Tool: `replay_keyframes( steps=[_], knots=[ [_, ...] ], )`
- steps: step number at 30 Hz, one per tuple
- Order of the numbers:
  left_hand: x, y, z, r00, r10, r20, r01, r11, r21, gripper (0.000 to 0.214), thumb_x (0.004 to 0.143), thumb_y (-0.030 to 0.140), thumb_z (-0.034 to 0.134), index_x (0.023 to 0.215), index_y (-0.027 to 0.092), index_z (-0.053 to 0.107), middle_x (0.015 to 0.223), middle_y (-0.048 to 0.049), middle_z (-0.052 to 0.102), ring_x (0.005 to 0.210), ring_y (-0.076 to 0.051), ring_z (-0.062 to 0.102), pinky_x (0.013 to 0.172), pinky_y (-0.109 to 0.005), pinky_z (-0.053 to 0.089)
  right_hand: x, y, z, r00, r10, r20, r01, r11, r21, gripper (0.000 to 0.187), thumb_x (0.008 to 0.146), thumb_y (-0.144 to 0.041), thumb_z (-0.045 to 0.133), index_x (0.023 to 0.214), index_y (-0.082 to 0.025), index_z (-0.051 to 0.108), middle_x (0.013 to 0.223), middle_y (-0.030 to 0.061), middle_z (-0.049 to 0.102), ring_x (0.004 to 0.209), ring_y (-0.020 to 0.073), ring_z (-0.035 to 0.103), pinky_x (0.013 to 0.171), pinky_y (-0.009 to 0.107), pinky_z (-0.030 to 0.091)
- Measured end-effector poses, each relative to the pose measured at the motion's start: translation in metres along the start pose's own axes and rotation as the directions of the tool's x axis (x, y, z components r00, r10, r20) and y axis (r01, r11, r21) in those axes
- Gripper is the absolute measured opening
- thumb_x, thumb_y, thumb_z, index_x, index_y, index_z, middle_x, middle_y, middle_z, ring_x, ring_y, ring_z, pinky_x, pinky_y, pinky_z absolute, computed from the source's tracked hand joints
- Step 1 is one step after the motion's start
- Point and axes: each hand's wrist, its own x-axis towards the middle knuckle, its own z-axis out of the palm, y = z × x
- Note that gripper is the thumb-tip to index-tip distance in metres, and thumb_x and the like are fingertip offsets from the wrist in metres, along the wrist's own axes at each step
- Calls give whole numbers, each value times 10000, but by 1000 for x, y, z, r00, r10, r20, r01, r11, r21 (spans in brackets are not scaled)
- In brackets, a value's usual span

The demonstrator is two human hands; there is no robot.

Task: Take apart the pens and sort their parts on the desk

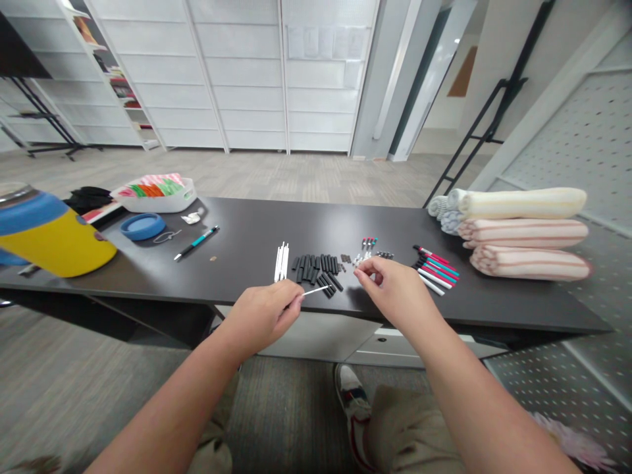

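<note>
Ideally, we steady the white stick our left fingers pinch, while our right fingers nearly meet, any hold unclear.

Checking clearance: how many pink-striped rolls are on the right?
2: the upper pink-striped roll, under the cream roll, and the lower pink-striped roll, on the desk. Others may be hidden behind.

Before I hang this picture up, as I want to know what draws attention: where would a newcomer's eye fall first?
Probably on the big blue-and-yellow container at the left end of the dark desk, then on the stacked cloth rolls at the right end. Between them, the left hand holds a thin white stick by the black tubes, with the right hand just across from it.
</note>
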Motion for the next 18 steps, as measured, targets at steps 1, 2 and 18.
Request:
replay_keyframes(
  steps=[1,2,18],
  knots=[
    [0,0,1,1000,9,1,-9,1000,6,197,1060,277,442,1037,229,632,997,-16,724,885,-195,703,758,-295,459,1,3,2,1000,8,13,-8,999,-46,86,946,-292,677,912,-248,743,818,-8,750,748,184,657,671,305,399],
    [0,1,1,1000,17,3,-17,1000,13,199,1062,277,440,1037,229,631,996,-17,724,887,-197,703,757,-297,458,2,6,4,1000,15,27,-12,997,-82,72,938,-276,681,912,-246,740,834,-4,755,763,190,665,677,309,400],
    [0,4,0,999,37,0,-37,999,33,198,1061,274,451,1052,224,642,1012,-27,735,901,-201,715,755,-304,471,0,10,7,998,-3,67,16,979,-203,80,913,-265,692,977,-231,727,968,20,744,759,176,656,710,314,428]
  ],
)
